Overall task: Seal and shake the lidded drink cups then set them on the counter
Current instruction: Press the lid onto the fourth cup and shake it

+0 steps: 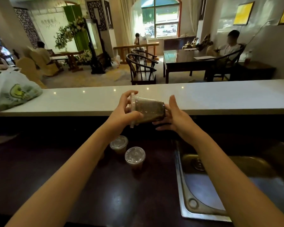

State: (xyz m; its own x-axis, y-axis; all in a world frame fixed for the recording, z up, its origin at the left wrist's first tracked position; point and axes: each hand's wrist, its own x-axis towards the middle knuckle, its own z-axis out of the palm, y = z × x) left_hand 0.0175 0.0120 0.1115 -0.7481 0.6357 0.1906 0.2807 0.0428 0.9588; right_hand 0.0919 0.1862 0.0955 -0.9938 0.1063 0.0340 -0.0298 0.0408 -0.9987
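A clear lidded cup of dark drink lies on its side in the air, lid to the left, in front of the white counter. My left hand grips it at the lid end, fingers around the rim. My right hand presses its palm and fingers against the cup's base. Two more lidded cups stand upright on the dark worktop below: one partly behind my left forearm, the other just right of it.
A steel sink is set into the dark worktop at the right. A white plastic bag lies on the counter's left end. Beyond the counter is a room with tables, chairs and seated people.
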